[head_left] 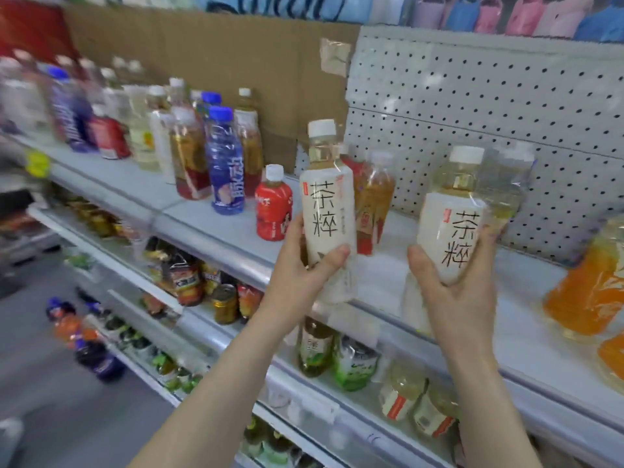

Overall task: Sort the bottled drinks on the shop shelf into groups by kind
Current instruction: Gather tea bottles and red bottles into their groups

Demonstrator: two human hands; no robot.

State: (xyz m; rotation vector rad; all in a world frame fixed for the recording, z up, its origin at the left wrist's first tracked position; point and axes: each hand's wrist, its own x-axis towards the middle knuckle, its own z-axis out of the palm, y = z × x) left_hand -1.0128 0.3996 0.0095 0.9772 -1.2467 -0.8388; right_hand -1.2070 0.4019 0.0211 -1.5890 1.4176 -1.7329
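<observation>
The left hand (pixel 304 268) grips a white-labelled tea bottle (pixel 327 211) at frame centre, fingers and thumb curled round its lower half. The right hand (pixel 456 292) wraps a matching tea bottle (pixel 449 231) the same way just to the right, both held before the shelf (pixel 189 211). Being one kind, they are best stood upright, touching, labels forward, on the bare patch between them, clear of the red bottle (pixel 273 211).

tea bottles (pixel 329 211) = clear glossy plastic w/ matt white wrap labels, shelf (pixel 216 228) smooth painted metal, backing brown cardboard (pixel 202 52) + perforated pegboard (pixel 489 106)
</observation>
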